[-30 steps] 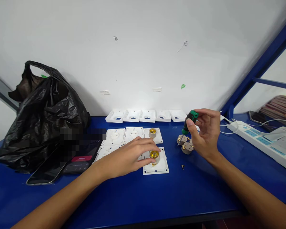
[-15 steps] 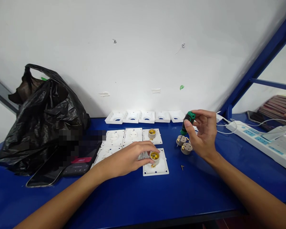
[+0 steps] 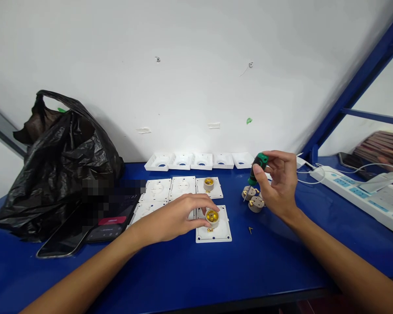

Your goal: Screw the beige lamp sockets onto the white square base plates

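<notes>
My left hand pinches a round lamp socket with a brass inside, which sits on a square white base plate. My right hand grips a green and black screwdriver, its shaft slanting down to the left. Close under its tip are two loose lamp sockets lying on the table. Small brass screws lie to the right of the plate. Behind it, another base plate carries a second brass-lined socket. More white plates lie to the left, partly hidden by my left hand and forearm.
Several white covers line the wall. A black plastic bag and phones occupy the left of the blue table. At right lie a power strip with white cables and a blue frame post.
Both hands keep nearly the same pose and hold. The left hand's socket appears turned or tilted very slightly; the view has shifted a little.
</notes>
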A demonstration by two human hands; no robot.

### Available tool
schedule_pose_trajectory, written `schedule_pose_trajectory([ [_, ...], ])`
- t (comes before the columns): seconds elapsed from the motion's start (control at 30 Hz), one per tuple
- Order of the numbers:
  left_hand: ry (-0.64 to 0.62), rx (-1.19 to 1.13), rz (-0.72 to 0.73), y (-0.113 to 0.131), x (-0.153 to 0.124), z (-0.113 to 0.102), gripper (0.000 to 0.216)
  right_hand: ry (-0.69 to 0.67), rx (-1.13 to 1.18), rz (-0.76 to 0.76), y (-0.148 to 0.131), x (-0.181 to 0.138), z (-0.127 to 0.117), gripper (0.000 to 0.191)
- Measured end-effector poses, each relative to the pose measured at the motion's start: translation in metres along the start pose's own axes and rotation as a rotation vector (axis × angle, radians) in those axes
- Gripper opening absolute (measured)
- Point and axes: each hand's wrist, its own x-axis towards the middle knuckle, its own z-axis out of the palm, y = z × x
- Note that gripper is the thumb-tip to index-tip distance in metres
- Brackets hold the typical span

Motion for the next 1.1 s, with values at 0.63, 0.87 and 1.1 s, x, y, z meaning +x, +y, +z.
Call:
schedule_pose_trajectory([
  [0.63,-0.019,0.138,-0.019,-0.012,-0.009,0.007,0.041,-0.004,0.007,0.007,0.001,-0.001,0.0,0.032],
  [0.87,-0.031,0.249,0.041,-0.003,-0.008,0.007,0.036,-0.001,-0.006,0.008,0.002,-0.002,0.001,0.032],
  [1.1,0.043,0.451,0.038,0.012,-0.003,0.026,0.034,-0.019,0.001,0.022,0.001,-0.004,0.003,0.031],
])
